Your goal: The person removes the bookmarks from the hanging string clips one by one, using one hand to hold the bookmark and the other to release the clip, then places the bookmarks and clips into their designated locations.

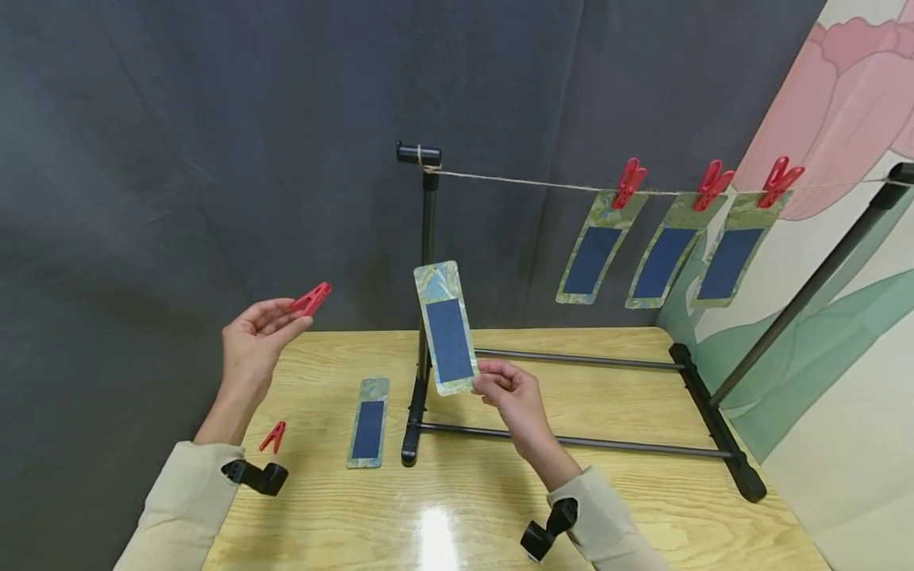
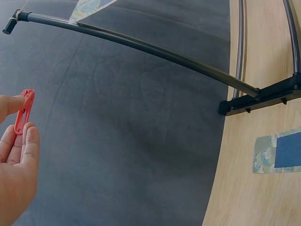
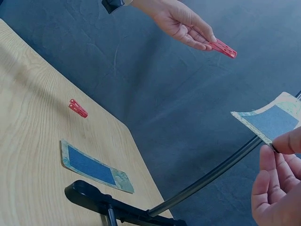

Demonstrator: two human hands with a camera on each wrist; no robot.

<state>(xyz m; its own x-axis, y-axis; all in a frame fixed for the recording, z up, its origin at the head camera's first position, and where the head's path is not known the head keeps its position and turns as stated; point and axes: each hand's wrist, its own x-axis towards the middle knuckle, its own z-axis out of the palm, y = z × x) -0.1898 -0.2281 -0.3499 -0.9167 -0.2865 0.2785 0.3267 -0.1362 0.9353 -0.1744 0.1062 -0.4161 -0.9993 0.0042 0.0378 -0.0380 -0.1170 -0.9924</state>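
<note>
Head view: left hand [image 1: 257, 339] is raised over the left side of the wooden table [image 1: 321, 507], thumb and fingers pinching the held clothespin [image 1: 311, 299], red. Right hand [image 1: 516, 399] pinches the held card [image 1: 448, 337] at its lower right corner; the card stands roughly upright, slightly tilted, in front of the left post [image 1: 428, 222] of a black rack. A second card, the table card [image 1: 367, 428], lies flat to the left of the rack's foot. A loose clothespin [image 1: 273, 437] lies near the left forearm. Toward the right, three hanging cards [image 1: 591, 260] are clipped to a cord [image 1: 528, 182] by red pegs [image 1: 630, 184].

Left wrist view: held clothespin sits between thumb and fingertips of the left hand, against the dark curtain [image 2: 131, 94]. Table card is cut off by the right edge.

Right wrist view: right thumb presses the held card's corner against the fingers; remaining fingers curl below it. Left hand, beyond, pinches its clothespin well apart from the card. Table card and loose clothespin both lie on the table.
</note>
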